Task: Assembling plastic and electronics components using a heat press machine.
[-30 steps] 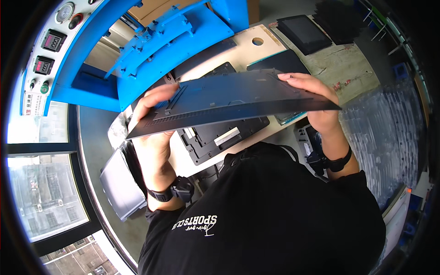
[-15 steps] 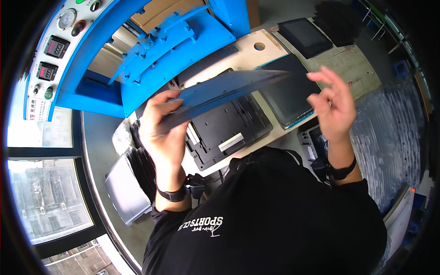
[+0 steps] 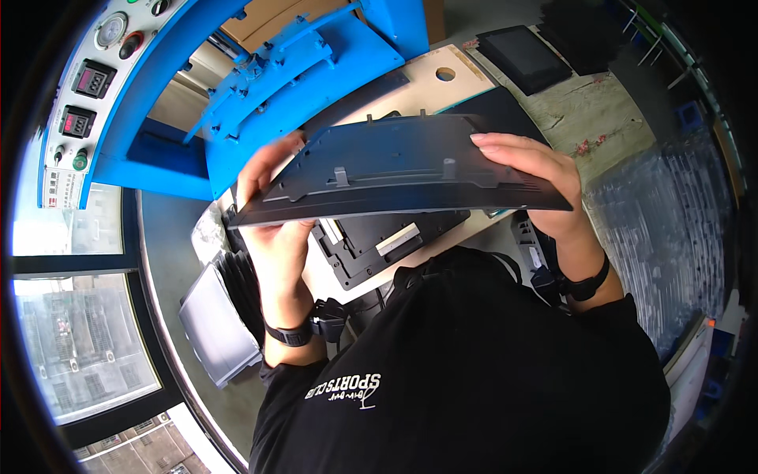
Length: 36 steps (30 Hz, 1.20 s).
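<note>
A black plastic panel [image 3: 395,154], raised in front of me over the bench, tilts so that the face with small tabs and ribs shows. My left hand [image 3: 272,249] grips its left end, thumb below and blurred fingers above. At the other end my right hand [image 3: 549,178] has its fingers over the edge, with the thumb hidden behind the panel. Beneath it, partly covered, lies a black fixture plate [image 3: 359,257] with metal-coloured strips on the pale bench top [image 3: 466,75].
A blue press [image 3: 292,87] stands at the far left beside a control box [image 3: 95,79] with gauge and displays. Dark flat panels [image 3: 525,59] lie far right on another table. Plastic-wrapped stacks [image 3: 671,229] stand at right; a pile of grey-black sheets [image 3: 221,316] sits lower left.
My right hand, earlier apart from the panel with fingers spread, has come left onto its right end. The panel has turned, and its tabbed face now shows.
</note>
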Available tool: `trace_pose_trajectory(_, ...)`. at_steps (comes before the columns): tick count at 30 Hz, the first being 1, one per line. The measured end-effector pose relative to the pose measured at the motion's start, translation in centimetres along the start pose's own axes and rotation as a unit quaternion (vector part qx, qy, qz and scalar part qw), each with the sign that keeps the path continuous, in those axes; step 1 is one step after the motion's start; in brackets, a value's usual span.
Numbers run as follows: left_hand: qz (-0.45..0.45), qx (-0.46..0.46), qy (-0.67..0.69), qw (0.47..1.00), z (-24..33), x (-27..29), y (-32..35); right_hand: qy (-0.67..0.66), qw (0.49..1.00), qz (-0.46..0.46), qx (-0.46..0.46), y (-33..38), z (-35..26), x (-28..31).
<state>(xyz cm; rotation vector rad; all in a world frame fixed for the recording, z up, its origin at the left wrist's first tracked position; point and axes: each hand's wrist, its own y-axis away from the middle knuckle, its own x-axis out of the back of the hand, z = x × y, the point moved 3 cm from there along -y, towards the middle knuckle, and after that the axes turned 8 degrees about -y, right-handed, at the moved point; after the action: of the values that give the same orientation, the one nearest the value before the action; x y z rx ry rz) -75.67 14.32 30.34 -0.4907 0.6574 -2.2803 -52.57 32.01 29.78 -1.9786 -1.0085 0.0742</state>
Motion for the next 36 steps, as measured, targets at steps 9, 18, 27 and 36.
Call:
trace_pose_trajectory(9,-0.064,-0.051,0.03,0.996,1.5,-0.4,-0.3,-0.061,0.998,0.021,-0.008,1.2,0.7,0.6)
trace_pose_trajectory(18,-0.078,-0.06,0.05,0.994,1.2,-0.7,0.1,-0.163,0.984,0.029,-0.063,2.2,0.8,0.6)
trace_pose_trajectory(27,-0.048,-0.251,-0.419,0.871,5.6,-4.6,-0.8,0.053,0.989,0.09,-0.106,0.8,-2.0,-2.0)
trace_pose_trajectory(36,0.148,-0.213,-0.157,0.953,3.9,-1.4,-1.2,-0.058,0.998,0.005,-0.036,0.4,1.1,0.7)
